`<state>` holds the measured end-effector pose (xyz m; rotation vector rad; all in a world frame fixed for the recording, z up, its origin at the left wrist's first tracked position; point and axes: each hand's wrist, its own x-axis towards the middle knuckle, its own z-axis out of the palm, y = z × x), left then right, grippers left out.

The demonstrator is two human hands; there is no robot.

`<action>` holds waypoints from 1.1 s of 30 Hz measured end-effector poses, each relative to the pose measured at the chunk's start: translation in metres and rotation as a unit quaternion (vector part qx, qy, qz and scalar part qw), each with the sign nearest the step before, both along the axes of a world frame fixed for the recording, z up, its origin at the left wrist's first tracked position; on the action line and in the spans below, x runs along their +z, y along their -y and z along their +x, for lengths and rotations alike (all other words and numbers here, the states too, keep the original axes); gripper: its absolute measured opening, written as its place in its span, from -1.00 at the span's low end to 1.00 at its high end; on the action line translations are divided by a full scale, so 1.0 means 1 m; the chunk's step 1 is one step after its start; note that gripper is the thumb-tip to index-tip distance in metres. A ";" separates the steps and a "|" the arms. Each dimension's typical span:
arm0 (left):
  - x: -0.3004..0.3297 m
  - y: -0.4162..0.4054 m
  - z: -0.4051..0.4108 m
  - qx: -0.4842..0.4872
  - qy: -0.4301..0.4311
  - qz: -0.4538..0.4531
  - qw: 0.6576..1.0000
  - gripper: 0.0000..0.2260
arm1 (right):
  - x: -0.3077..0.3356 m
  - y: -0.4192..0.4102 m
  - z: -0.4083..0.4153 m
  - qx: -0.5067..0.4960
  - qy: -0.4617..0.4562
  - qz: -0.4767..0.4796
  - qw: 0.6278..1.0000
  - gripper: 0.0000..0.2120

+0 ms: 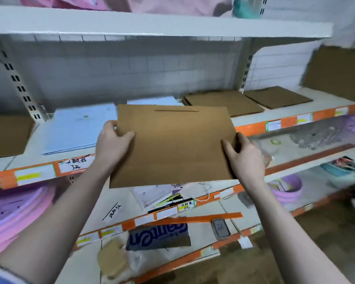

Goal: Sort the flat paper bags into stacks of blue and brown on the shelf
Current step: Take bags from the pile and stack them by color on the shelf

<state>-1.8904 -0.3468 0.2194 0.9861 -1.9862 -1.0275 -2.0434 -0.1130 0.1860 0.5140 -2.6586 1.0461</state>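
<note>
Right now both hands grip a brown bag (172, 146) by its short sides, left hand (113, 142) and right hand (244, 158), long axis crosswise, with the brown stack (223, 103) on the shelf (275, 117) ahead-right, nearer the right hand.

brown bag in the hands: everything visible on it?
The flat brown paper bag is a plain kraft rectangle with a thin dark slit near its top edge. It is held level in the air, before the shelf's orange edge. The left hand and right hand grip its sides, thumbs on top.
</note>
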 end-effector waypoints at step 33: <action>-0.033 -0.208 -0.509 0.172 0.097 -0.043 0.979 -0.41 | 0.009 -0.153 -0.552 0.152 -0.017 0.101 0.983 -0.40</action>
